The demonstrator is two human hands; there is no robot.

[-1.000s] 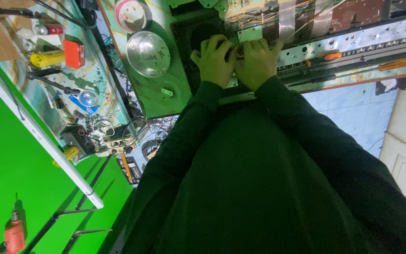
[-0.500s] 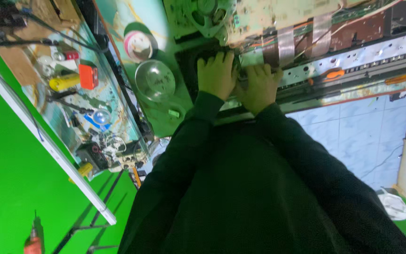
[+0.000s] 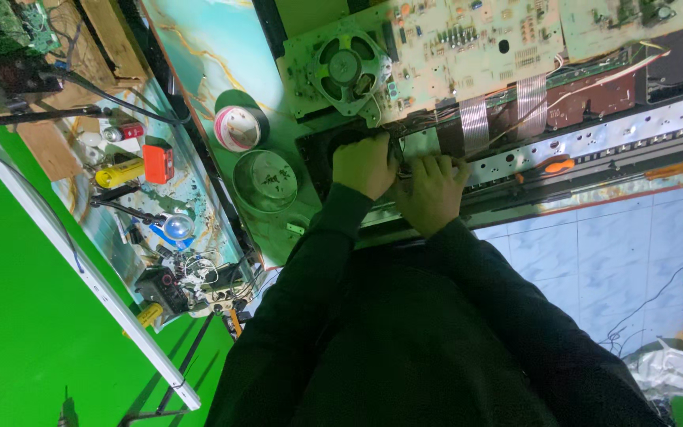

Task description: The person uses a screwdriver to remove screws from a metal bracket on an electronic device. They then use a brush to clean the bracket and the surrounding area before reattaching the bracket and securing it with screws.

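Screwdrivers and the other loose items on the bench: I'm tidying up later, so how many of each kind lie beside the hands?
Orange-handled screwdrivers: 2
Tape roll: 1
Round clear dish: 1
Total: 4

Two hands point(image 3: 405, 178), two orange-handled screwdrivers point(image 3: 551, 166), one tape roll point(image 3: 239, 128), one bowl point(image 3: 266, 180).

marbled teal bench top point(image 3: 199, 47), on it a tape roll point(image 3: 239, 128), round clear dish point(image 3: 265, 180), opened electronics chassis point(image 3: 594, 142) with circuit board point(image 3: 468, 39), two orange-handled screwdrivers point(image 3: 555, 166), yellow can point(image 3: 118, 172), orange box point(image 3: 158, 163)
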